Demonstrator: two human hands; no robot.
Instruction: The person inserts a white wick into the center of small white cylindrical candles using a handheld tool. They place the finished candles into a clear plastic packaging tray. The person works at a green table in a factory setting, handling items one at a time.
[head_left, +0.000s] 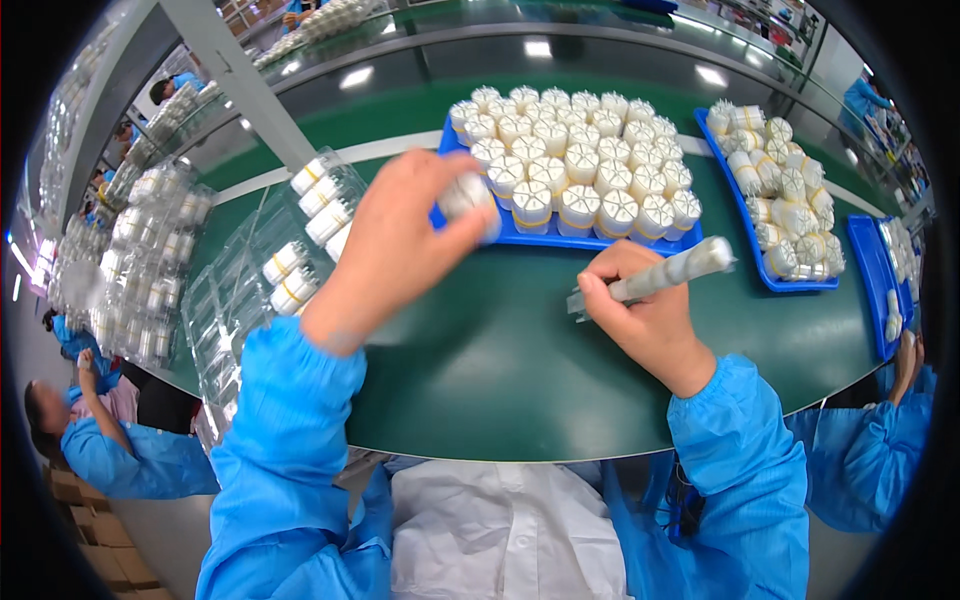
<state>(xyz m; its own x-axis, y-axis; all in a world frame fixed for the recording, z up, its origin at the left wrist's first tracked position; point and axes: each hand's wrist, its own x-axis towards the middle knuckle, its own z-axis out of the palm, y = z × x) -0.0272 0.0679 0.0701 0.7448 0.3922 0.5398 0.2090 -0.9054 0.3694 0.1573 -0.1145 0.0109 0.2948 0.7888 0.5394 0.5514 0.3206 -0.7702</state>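
My left hand (385, 235) closes its thumb and fingers around a round white bundle (466, 197), smeared by motion, at the left edge of a blue tray (575, 240). That tray is packed with upright white bundles (582, 205), banded in yellow and star-patterned on top. In my right hand (640, 310) a thick, pale grey pen-shaped tool (675, 270) is gripped, its wider end up to the right. A narrow, flat end of it pokes out left of the fingers. This hand is over the green tabletop (520, 360), in front of the tray.
On the left lie clear plastic trays (235, 310), some holding banded bundles (290, 275). Stacked filled plastic trays (145, 265) stand further left. A second blue tray (765, 282) holds jumbled bundles; another (865, 250) sits at far right. A grey post (235, 80) rises behind. Blue-sleeved people sit on both sides.
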